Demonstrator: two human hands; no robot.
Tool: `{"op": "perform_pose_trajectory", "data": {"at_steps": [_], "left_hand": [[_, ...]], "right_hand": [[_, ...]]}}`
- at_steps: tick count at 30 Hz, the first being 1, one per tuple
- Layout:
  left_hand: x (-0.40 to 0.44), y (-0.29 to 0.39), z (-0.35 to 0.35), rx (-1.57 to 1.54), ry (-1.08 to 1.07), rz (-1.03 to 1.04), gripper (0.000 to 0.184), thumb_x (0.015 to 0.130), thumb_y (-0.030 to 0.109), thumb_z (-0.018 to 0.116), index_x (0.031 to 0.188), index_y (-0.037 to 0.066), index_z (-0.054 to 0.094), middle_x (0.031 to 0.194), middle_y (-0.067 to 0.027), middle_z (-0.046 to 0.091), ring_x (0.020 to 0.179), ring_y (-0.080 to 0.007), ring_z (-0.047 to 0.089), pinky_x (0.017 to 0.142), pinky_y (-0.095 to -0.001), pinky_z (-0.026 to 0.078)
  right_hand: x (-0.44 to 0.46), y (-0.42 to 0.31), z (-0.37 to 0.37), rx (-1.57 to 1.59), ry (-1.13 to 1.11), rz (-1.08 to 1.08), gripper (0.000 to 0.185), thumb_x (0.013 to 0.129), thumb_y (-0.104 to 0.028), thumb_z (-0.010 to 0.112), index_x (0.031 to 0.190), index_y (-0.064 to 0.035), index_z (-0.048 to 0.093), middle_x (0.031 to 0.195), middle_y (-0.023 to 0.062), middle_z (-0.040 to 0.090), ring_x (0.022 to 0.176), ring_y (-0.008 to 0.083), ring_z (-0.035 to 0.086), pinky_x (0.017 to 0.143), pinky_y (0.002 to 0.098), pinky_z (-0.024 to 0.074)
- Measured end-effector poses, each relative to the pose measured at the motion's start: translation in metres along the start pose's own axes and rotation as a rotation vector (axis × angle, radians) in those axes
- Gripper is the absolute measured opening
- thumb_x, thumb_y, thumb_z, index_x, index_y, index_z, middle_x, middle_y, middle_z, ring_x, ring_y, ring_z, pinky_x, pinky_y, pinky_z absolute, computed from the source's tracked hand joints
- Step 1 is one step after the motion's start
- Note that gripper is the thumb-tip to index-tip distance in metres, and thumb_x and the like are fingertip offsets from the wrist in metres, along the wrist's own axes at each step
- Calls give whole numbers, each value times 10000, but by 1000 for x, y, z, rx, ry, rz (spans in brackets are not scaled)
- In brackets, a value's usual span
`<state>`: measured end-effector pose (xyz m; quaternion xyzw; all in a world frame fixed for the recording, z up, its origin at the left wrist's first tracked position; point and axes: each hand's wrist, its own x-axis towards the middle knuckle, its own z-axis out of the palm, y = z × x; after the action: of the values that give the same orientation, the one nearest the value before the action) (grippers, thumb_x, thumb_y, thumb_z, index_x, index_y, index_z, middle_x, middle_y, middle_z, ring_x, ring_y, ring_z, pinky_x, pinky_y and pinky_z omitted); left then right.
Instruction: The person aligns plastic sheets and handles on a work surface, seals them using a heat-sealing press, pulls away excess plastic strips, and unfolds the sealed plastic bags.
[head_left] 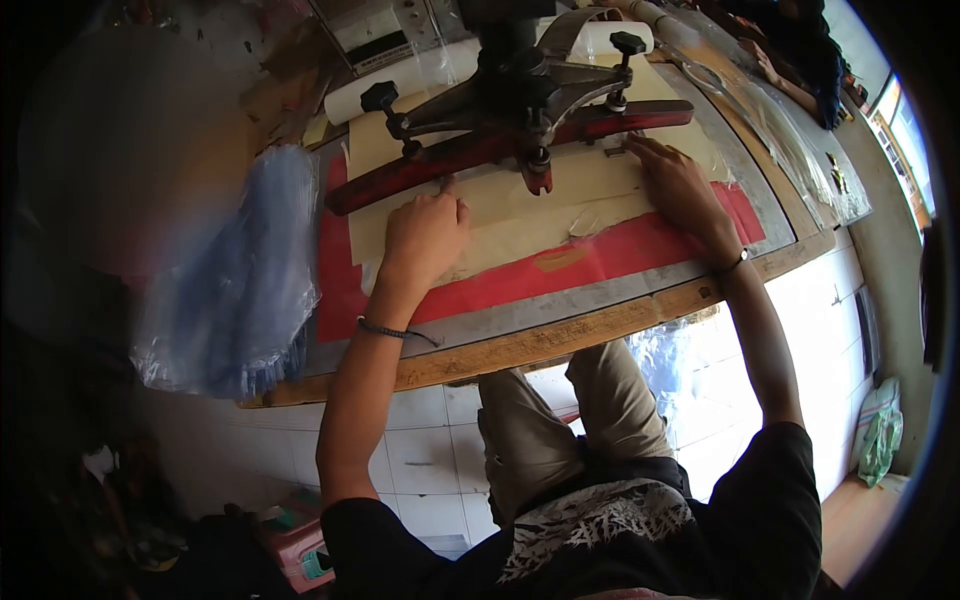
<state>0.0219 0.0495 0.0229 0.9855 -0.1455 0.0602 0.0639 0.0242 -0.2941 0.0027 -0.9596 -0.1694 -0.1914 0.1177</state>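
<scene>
My left hand (427,240) rests on the cream sheet (520,215), its index finger stretched toward the red bar (440,165) of a machine. The other fingers are partly hidden under the hand. Farther right, my right hand (683,188) lies with its fingers extended beside the bar's right part, close to a small metal piece (613,152). I see neither hand holding anything. Black knobs (380,97) and a dark metal bracket (575,80) carry the bar above the sheet. Beneath the cream sheet a red sheet (590,255) shows along the near side.
A wooden edge (560,332) borders the worktable. At the left hangs a stack of clear bluish plastic bags (245,270). More clear plastic (790,150) lies at the right. A white roll (400,85) is behind the bar. Another person's arm (785,85) shows at the upper right.
</scene>
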Motion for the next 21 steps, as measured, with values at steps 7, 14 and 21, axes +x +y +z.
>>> {"op": "perform_pose_trajectory", "data": {"at_steps": [7, 14, 21], "left_hand": [[-1, 1, 3, 19, 78, 101, 459, 924, 260, 466, 1306, 17, 544, 738, -266, 648, 738, -427, 655, 736, -514, 526], [-30, 5, 22, 12, 244, 163, 441, 959, 259, 445, 1303, -1, 535, 896, -258, 640, 802, -414, 643, 743, -493, 523], [-124, 24, 22, -64, 404, 66, 422, 922, 320, 585, 1285, 106, 582, 1191, -164, 509, 1155, -336, 462, 1008, -489, 342]], "right_hand": [[-4, 5, 8, -23, 32, -4, 404, 889, -74, 461, 1277, -52, 570, 1340, 148, 565, 1125, 343, 594, 989, 414, 470], [-26, 0, 8, -49, 133, -35, 384, 923, -160, 476, 1279, -54, 572, 1359, 122, 562, 1025, 337, 587, 901, 434, 458], [-104, -49, -32, 56, 147, 62, 364, 947, -249, 510, 1258, -86, 606, 1370, 106, 549, 1254, 309, 482, 1061, 437, 352]]}}
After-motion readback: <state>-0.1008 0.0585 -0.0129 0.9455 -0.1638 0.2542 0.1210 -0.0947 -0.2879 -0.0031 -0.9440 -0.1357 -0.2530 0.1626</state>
